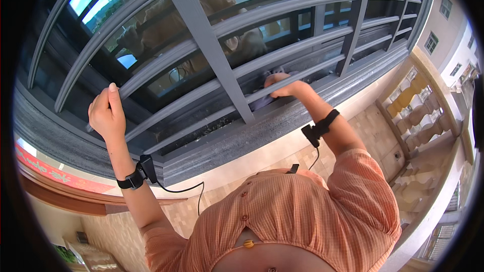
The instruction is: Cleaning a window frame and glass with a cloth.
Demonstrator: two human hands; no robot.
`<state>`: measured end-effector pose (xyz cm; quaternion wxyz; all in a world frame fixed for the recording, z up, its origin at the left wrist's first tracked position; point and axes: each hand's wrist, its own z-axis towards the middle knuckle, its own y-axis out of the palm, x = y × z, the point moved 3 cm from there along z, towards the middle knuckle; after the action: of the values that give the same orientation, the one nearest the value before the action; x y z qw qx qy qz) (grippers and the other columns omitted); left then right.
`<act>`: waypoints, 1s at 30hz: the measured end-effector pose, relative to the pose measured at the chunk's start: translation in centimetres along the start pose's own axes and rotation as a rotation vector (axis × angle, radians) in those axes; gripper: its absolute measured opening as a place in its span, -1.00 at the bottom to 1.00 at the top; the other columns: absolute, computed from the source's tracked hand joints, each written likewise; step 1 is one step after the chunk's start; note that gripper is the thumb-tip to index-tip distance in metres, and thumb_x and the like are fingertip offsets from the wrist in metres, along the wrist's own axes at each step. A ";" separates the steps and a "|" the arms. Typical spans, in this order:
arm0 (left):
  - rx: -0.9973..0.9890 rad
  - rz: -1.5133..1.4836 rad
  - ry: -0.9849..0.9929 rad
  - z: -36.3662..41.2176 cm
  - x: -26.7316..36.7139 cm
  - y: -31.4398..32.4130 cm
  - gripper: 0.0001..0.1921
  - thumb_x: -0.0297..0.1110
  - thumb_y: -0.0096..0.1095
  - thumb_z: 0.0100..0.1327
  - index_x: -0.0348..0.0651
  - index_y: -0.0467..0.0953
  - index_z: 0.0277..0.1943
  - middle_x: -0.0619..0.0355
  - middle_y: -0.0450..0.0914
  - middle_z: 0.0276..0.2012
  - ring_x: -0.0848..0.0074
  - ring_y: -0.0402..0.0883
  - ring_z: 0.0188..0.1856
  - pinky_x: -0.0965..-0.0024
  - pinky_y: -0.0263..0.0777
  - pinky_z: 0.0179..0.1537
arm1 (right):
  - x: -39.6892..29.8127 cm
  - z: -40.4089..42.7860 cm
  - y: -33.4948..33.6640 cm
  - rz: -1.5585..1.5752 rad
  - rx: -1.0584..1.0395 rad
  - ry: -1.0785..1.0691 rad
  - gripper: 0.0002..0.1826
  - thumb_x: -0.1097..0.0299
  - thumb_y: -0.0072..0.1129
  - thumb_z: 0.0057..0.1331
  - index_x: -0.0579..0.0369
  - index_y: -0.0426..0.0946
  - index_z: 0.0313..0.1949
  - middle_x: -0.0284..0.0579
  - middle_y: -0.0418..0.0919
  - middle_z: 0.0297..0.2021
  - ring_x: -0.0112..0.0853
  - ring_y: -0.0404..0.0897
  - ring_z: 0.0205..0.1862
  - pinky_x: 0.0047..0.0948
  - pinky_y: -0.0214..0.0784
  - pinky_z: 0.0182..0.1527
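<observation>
A grey metal window grille (223, 68) spans the view in front of me, its long rails crossed by flat bars. My left hand (107, 112) is closed around one of the rails at the left. Between two lower rails, my right hand (281, 85) reaches through to the inner sill. Its fingers press on a crumpled greyish cloth (261, 102), partly hidden by a rail and the hand. Dark specks of dirt (211, 128) lie along the sill channel (200, 134) to the left of the cloth.
Dark window glass (166, 71) behind the grille carries reflections. Each forearm wears a black strap with a small device (148, 168) and a cable (181, 191). A stone balustrade (416, 102) stands at the right, above a tiled floor (372, 132). A red banner with writing (60, 172) hangs at the left.
</observation>
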<state>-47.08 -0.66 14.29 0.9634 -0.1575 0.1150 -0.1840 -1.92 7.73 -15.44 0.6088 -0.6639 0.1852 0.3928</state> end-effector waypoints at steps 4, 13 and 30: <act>0.062 0.076 -0.039 0.1 0.4 0.2 -0.60 -0.11 0.18 0.53 -0.13 0.73 -0.39 0.15 0.69 -0.51 0.26 0.66 -0.45 0.26 0.45 -0.29 | 8.6 -6.9 -10.6 -0.603 0.569 0.249 -0.77 0.25 0.24 0.24 0.04 0.71 -0.17 0.05 0.68 -0.05 0.03 0.65 0.08 -0.05 0.53 0.11; 0.120 0.131 -0.056 0.3 0.4 0.6 -0.60 -0.13 0.20 0.52 -0.11 0.73 -0.43 0.20 0.68 -0.55 0.30 0.66 -0.48 0.28 0.46 -0.30 | -2.6 -1.4 3.6 -0.425 0.486 -0.175 -0.59 0.13 0.36 0.29 -0.07 0.68 0.10 -0.02 0.56 0.25 0.03 0.54 0.25 -0.03 0.38 0.32; 0.192 0.007 0.007 0.8 0.3 0.9 -0.61 -0.12 0.36 0.41 -0.10 0.64 -0.54 0.15 0.40 -0.72 0.30 0.44 -0.65 0.28 0.31 -0.48 | 0.7 -3.8 1.0 -0.531 0.659 0.120 -0.53 0.30 0.26 0.32 -0.06 0.61 0.23 0.21 0.42 0.39 0.14 0.49 0.34 -0.04 0.42 0.34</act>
<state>-46.34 0.24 14.69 0.9743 -0.0633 0.1010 -0.1913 -1.10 4.11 -16.83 0.8567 -0.4801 0.1583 0.1028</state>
